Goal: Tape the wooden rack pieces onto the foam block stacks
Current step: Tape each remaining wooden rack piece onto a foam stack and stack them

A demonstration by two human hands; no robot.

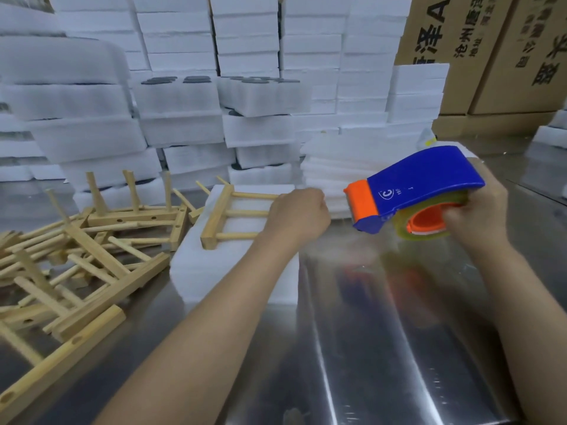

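Centre frame, left hand [296, 216] curled over rack piece [216, 216] on foam block [227, 271], hold unclear; right hand [474, 216] grips tape dispenser [423, 179], best pulled taut straight across the rungs

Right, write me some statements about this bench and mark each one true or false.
1. The right hand holds the dispenser. True.
2. The dispenser is red and green. False: it is blue with orange parts.
3. One rack lies on the foam block. True.
4. The loose rack pieces are piled to the right of the foam block. False: they lie to its left.
5. Cardboard boxes stand at the back right. True.
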